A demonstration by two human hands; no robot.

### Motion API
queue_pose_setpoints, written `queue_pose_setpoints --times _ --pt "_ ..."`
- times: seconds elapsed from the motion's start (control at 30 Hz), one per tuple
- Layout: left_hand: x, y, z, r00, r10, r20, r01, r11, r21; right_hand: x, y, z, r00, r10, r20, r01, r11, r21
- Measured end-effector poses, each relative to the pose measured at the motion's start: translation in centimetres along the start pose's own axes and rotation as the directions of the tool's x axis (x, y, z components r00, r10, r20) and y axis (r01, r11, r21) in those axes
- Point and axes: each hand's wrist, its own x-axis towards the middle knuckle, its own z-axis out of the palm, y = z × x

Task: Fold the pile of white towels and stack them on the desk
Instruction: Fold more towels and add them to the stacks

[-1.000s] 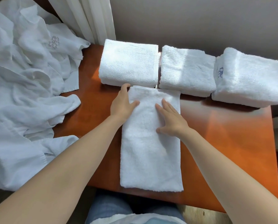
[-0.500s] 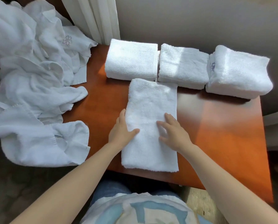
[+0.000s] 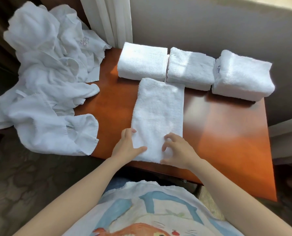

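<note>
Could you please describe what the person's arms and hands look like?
Both forearms are bare, with no sleeves in view. The left hand and right hand show no gloves, rings or watch. The top is white with a blue and orange print.

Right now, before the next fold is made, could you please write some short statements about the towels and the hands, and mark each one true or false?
1. Three folded towels stand in a row along the far edge of the desk. True.
2. The long towel lies flat on the desk. True.
3. Both hands touch its far end. False: the left hand and the right hand are on its near end.
4. The unfolded towels lie at the person's right. False: the unfolded pile lies at the left, over the desk's left edge.
5. The rightmost folded towel shows blue embroidery. True.
</note>
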Motion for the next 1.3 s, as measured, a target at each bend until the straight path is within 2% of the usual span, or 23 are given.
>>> queue_pose_setpoints --times 0.2,0.47,0.73,0.93,1.03,1.13,1.3 --pt "-1.3 -1.4 -0.4 0.984 0.151 0.094 -0.161 0.981 0.112 -0.4 1.0 1.1 0.991 -0.068 0.112 0.093 0.966 -0.239" --pt "-2.0 -2.4 0.0 0.97 0.242 0.001 -0.227 0.908 0.353 -0.5 1.8 0.1 0.992 -0.054 0.112 0.083 0.958 -0.274" --pt "-1.1 -2.7 -0.9 0.933 0.315 0.172 -0.358 0.841 0.406 -0.8 1.0 0.4 0.989 -0.037 0.14 0.085 0.932 -0.353" --pt "-0.8 -2.6 -1.6 0.907 0.292 0.305 -0.41 0.777 0.477 -0.3 -0.3 1.8 0.987 0.001 0.159 0.09 0.823 -0.561" --pt "-0.6 -2.2 -1.8 0.904 0.295 0.309 -0.419 0.754 0.506 -0.3 -0.5 2.4 0.989 0.009 0.147 0.086 0.777 -0.623" --pt "-0.5 -2.0 -1.9 0.899 0.335 0.282 -0.437 0.73 0.526 -0.4 -0.3 2.4 0.991 -0.017 0.135 0.096 0.791 -0.605" --pt "0.6 -1.2 -3.6 0.878 0.394 0.271 -0.477 0.761 0.439 -0.3 0.3 -0.4 0.989 -0.046 0.139 0.098 0.916 -0.39"
